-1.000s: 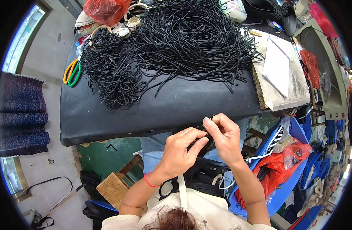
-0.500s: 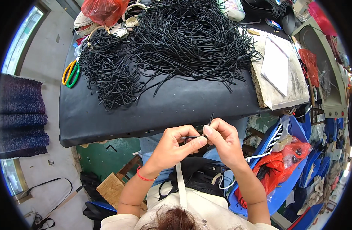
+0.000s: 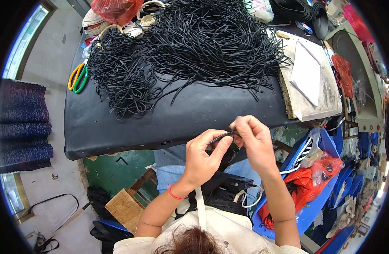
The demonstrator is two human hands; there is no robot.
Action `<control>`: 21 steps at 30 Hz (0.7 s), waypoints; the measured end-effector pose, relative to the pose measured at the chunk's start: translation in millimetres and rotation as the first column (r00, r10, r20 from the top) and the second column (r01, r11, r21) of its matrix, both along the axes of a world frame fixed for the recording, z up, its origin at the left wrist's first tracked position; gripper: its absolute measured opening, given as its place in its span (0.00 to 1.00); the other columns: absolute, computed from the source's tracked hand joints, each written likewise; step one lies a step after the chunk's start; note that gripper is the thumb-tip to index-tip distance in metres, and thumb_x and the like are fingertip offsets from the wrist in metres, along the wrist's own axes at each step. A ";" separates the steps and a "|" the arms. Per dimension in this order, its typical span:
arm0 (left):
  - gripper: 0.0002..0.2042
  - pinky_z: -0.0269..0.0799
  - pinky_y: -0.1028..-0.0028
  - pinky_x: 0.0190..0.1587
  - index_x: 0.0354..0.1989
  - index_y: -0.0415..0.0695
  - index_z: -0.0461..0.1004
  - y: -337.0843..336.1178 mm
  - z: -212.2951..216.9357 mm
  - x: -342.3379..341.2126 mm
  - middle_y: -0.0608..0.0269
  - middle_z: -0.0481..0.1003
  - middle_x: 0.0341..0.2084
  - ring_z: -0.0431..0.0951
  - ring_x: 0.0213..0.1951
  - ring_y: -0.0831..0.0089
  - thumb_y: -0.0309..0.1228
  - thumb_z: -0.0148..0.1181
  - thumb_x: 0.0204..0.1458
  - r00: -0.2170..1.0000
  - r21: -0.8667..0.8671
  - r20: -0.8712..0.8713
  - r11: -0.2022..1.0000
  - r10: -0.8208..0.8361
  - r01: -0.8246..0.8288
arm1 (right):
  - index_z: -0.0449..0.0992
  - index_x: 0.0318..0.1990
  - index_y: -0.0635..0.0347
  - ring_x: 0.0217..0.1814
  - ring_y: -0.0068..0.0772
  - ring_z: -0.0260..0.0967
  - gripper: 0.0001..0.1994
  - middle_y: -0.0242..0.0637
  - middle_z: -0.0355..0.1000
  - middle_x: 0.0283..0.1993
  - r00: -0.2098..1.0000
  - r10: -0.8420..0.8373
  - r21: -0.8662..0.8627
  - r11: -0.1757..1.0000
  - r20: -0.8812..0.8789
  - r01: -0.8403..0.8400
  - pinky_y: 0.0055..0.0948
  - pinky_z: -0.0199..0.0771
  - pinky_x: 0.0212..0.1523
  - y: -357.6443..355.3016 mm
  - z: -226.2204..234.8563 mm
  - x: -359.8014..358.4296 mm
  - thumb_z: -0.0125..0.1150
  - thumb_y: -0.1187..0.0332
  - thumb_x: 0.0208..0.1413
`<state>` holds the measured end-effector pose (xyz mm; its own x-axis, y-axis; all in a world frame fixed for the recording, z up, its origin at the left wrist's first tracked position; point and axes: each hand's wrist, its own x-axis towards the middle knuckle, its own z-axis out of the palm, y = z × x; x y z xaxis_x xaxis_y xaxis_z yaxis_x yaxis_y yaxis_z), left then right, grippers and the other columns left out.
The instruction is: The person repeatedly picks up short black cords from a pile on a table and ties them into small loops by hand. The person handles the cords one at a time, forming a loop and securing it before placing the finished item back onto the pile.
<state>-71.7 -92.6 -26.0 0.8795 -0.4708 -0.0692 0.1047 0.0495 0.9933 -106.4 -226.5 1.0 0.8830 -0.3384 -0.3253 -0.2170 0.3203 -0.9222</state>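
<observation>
1. Your two bare hands meet just off the near edge of a black-covered worktop [image 3: 194,114], above your lap, holding a short black cord [image 3: 219,137] between them.
2. Your left hand [image 3: 204,155] comes in from the lower left, elbow bent, a red string bracelet [image 3: 175,192] round the wrist. Its thumb and forefinger are pinched on the cord, which slants up towards your other hand.
3. Your right hand [image 3: 254,135] reaches up from the lower right, forearm steep, back of the wrist towards you. Its fingers are curled together at the cord's upper end; the tips are blurred, so you cannot tell how firmly they grip.
4. Beyond your hands, a large heap of loose black cords [image 3: 211,46] spreads over the worktop, with a smaller tangle of looped black cords [image 3: 122,80] to its left.
5. Scissors with one yellow and one green handle [image 3: 79,78] lie at the left edge. At the right, white paper [image 3: 306,74] rests on a stained board [image 3: 329,106].
</observation>
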 end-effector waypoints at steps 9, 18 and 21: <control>0.08 0.66 0.84 0.29 0.32 0.37 0.73 6.2 9.8 -0.6 0.68 0.73 0.23 0.69 0.26 0.86 0.30 0.56 0.53 0.973 -0.197 -0.227 0.978 0.028 -0.074 | 0.71 0.34 0.66 0.31 0.13 0.63 0.07 0.28 0.70 0.30 0.995 0.072 -0.121 0.991 0.075 -0.063 0.14 0.64 0.32 12.9 9.6 -13.8 0.58 0.70 0.54; 0.08 0.63 0.85 0.26 0.32 0.35 0.72 -8.9 10.6 -14.5 0.69 0.72 0.21 0.66 0.24 0.88 0.29 0.53 0.55 0.970 -0.098 -0.162 0.975 0.180 -0.198 | 0.68 0.39 0.68 0.33 0.16 0.64 0.06 0.34 0.67 0.33 0.985 0.046 -0.337 0.941 0.168 0.014 0.17 0.66 0.34 26.5 -0.8 -20.3 0.51 0.76 0.56; 0.09 0.64 0.84 0.26 0.32 0.35 0.72 -10.3 8.3 -15.1 0.69 0.72 0.20 0.67 0.24 0.87 0.29 0.52 0.55 0.969 -0.072 -0.155 0.976 0.191 -0.204 | 0.68 0.40 0.68 0.32 0.17 0.64 0.06 0.34 0.67 0.33 0.982 0.069 -0.395 0.919 0.174 0.005 0.18 0.66 0.34 24.2 -3.5 -18.9 0.50 0.77 0.56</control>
<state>-86.8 -102.8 -17.8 0.9389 -0.2988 -0.1705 0.2278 0.1684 0.9590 -125.3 -202.3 -2.4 0.9264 -0.3764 -0.0065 -0.0393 -0.0794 -0.9961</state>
